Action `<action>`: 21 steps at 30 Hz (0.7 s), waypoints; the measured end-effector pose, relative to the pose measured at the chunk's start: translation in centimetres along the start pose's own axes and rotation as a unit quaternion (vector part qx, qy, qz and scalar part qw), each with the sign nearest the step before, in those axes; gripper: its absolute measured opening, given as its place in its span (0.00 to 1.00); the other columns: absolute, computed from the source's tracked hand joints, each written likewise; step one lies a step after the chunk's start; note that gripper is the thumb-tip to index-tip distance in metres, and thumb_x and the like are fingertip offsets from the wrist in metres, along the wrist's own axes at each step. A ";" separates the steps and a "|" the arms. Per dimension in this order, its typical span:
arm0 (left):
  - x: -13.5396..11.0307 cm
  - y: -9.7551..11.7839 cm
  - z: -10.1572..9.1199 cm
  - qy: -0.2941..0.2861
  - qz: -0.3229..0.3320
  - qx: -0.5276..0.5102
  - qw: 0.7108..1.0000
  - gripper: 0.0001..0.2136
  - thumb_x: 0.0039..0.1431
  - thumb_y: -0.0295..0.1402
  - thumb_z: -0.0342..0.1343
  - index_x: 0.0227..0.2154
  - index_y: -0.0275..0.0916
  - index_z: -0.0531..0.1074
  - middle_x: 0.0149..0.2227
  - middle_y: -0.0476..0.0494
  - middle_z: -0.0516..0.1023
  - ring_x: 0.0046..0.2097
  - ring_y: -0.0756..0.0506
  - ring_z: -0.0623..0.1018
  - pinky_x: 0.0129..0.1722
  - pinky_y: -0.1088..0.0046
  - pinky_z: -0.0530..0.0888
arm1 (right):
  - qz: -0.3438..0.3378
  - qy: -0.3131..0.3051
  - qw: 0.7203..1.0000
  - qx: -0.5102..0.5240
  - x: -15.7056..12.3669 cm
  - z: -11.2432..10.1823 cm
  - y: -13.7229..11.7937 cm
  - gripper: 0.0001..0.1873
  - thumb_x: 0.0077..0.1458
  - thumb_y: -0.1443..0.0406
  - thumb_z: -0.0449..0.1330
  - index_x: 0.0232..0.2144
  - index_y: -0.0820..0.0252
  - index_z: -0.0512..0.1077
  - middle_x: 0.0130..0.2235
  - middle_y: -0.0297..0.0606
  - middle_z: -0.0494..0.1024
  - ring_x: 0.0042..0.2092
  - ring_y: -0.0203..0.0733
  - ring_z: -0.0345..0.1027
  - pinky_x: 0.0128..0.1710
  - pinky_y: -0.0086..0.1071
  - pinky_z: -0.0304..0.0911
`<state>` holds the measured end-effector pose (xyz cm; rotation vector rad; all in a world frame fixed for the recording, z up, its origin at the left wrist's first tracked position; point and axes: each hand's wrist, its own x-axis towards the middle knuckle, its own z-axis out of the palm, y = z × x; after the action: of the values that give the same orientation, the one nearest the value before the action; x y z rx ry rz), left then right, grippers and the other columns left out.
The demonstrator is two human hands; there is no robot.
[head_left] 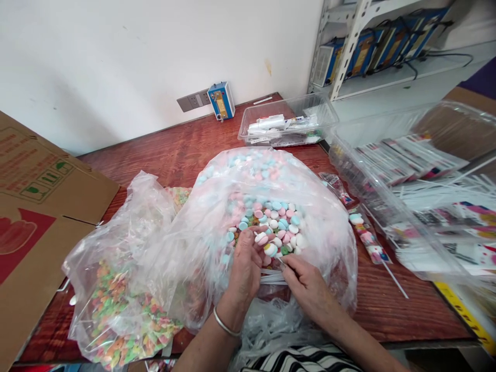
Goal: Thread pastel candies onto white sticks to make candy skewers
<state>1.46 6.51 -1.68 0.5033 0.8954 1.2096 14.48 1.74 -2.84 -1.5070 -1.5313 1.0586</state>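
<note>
A large clear plastic bag (325,243) of pastel candies lies open in front of me, with loose pink, blue and white button-shaped candies (284,222) showing at its mouth. Over them, my left hand (246,263) has its fingers closed around a pink-and-white candy (262,238). My right hand (306,284) pinches a thin white stick (280,261), whose tip meets a white, yellow and blue candy (270,250). Whether that candy is threaded on the stick I cannot tell. Below the hands, several white sticks (271,277) lie together.
A bag of small multicoloured gummy candies (120,320) is at left, beside a cardboard box (50,206). Wrapped candy skewers (370,237) lie to the right, near a clear bin (391,227) of packaging and sticks. Another clear tray (287,124) and a blue device (221,101) stand behind.
</note>
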 end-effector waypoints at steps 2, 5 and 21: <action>-0.3 -0.6 0.7 -0.014 -0.039 -0.014 0.999 0.14 0.59 0.44 0.55 0.39 0.37 0.70 0.39 0.41 0.77 0.39 0.43 0.79 0.38 0.67 0.75 | -0.012 -0.034 0.999 0.000 -0.8 -0.1 0.1 0.14 0.61 0.65 0.47 0.33 0.57 0.72 0.34 0.36 0.77 0.36 0.42 0.71 0.38 0.31 0.64; -0.9 -1.9 1.5 -0.023 -0.036 -0.021 0.999 0.12 0.59 0.42 0.55 0.33 0.37 0.68 0.29 0.48 0.72 0.32 0.47 0.76 0.37 0.69 0.73 | 0.023 -0.048 0.998 -0.021 -2.1 -0.1 1.2 0.16 0.64 0.62 0.45 0.38 0.57 0.73 0.33 0.37 0.79 0.35 0.44 0.73 0.37 0.33 0.66; -1.5 -2.1 0.0 0.003 0.054 0.223 0.973 0.14 0.63 0.44 0.49 0.44 0.39 0.68 0.40 0.43 0.74 0.37 0.47 0.74 0.42 0.69 0.70 | 0.044 -0.058 0.991 -0.113 -0.7 0.5 1.3 0.20 0.65 0.58 0.41 0.39 0.57 0.71 0.33 0.42 0.81 0.35 0.48 0.75 0.34 0.35 0.64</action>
<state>2.56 4.45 -2.77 0.9176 1.1639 1.1061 14.54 0.93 -4.16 -1.7061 -1.7265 1.0692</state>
